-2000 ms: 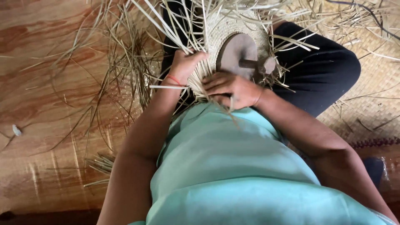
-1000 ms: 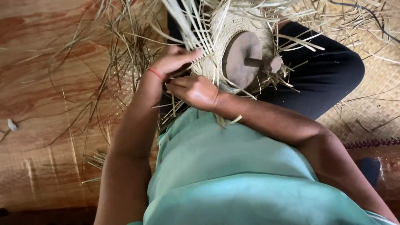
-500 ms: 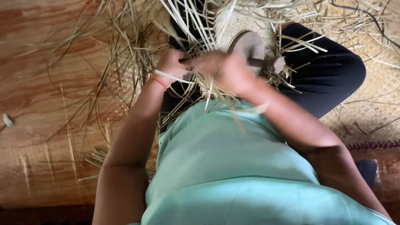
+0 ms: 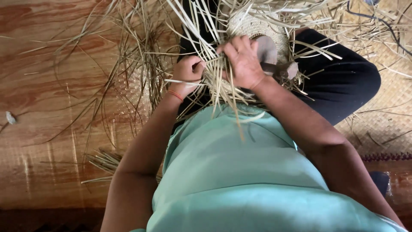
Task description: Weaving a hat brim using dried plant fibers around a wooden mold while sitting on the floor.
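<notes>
A half-woven straw piece [image 4: 253,25], pale and rounded, rests in my lap over a dark wooden form [image 4: 268,49] with a stub handle. Long loose straw strips [image 4: 201,30] fan out from its edge. My left hand [image 4: 187,71], with a red band at the wrist, is closed around a few of these strips at the left side of the weave. My right hand [image 4: 241,60] lies over the woven edge and the form, fingers pressing strips down against it. The two hands are close together.
I sit on a wooden floor [image 4: 47,86] strewn with loose straw [image 4: 128,64]. A bundle of cut strips [image 4: 103,161] lies by my left elbow. A woven mat [image 4: 386,120] lies at the right. A small pale scrap [image 4: 10,117] lies at far left.
My right hand has moved up from the lower edge of the weave onto the wooden form. My left hand has closed on strips at the left side. The woven piece has shifted slightly.
</notes>
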